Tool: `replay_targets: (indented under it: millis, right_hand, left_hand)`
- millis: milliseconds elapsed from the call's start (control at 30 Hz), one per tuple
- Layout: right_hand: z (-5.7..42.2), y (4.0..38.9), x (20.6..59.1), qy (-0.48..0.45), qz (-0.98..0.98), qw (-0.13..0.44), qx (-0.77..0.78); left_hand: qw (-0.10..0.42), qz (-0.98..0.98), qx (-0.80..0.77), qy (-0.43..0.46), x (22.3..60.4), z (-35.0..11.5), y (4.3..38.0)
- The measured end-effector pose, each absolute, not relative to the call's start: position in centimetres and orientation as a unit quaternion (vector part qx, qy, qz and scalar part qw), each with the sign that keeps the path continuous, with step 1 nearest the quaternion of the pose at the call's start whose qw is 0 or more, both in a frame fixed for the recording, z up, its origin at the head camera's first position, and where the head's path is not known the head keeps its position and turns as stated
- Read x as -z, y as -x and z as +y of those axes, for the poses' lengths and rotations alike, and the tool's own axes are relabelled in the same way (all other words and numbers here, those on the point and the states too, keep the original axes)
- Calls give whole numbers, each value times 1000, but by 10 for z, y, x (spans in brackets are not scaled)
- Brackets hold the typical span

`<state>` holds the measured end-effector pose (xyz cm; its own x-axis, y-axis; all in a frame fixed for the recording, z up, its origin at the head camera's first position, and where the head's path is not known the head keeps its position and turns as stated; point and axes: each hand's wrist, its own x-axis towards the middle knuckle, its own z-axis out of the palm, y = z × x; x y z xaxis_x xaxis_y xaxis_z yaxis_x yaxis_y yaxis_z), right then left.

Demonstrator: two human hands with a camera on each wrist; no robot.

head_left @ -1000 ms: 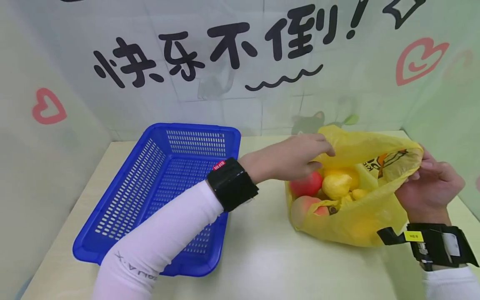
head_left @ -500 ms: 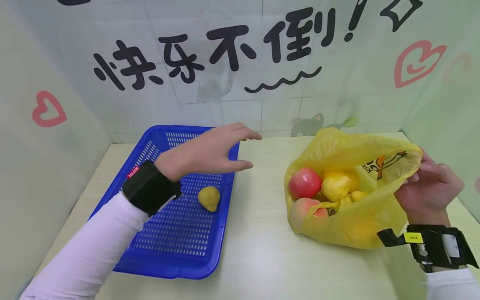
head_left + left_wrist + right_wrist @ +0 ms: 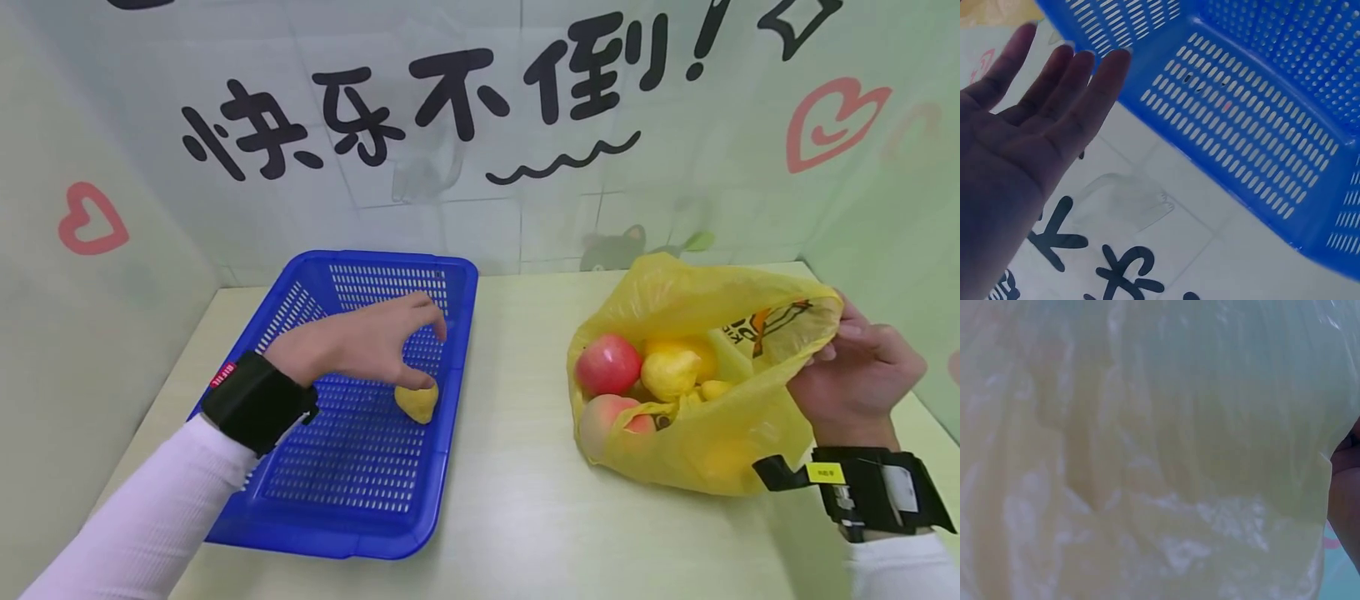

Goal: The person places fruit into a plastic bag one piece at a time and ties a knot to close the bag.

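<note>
My left hand (image 3: 367, 340) hovers over the blue plastic basket (image 3: 341, 531), fingers loosely bent and nothing in them. Its thumb overlaps the top of a small tapered yellow fruit (image 3: 417, 406) lying in the basket; whether they touch I cannot tell. In the left wrist view that hand (image 3: 1029, 131) shows beside the basket (image 3: 1260, 125). On the right, my right hand (image 3: 862, 371) grips the rim of a yellow plastic bag (image 3: 712, 450), holding its mouth wide. The bag (image 3: 1147, 475) fills most of the right wrist view.
Inside the bag are a red round fruit (image 3: 609, 364), a peach (image 3: 600, 421) and several yellow fruits (image 3: 670, 372). Bag and basket stand apart on a pale table (image 3: 517, 467). A printed wall (image 3: 480, 225) closes off the back, with side walls left and right.
My left hand has moved from the bag leftward to over the basket, then lower. The yellow fruit in the basket has come into view. The right hand and bag keep their place.
</note>
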<state>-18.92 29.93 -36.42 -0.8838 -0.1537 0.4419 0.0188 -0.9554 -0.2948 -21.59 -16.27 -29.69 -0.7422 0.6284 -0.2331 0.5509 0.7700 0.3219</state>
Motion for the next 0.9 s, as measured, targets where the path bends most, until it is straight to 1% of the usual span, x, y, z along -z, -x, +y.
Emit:
replay_targets:
  millis: [133, 267, 433, 667, 900]
  right_hand:
    - [300, 189, 365, 234, 141, 46, 961]
    - [300, 189, 365, 233, 142, 48, 961]
    - [299, 189, 364, 234, 146, 45, 960]
    - [299, 189, 365, 229, 144, 38, 962]
    - [300, 190, 365, 227, 149, 36, 962]
  left_hand:
    - [187, 922, -104, -323, 310, -165, 217]
    - [222, 919, -98, -310, 321, -165, 217]
    - [247, 915, -104, -301, 331, -165, 217]
    - [251, 910, -97, -315, 341, -164, 218]
    - [259, 915, -100, -291, 345, -164, 220]
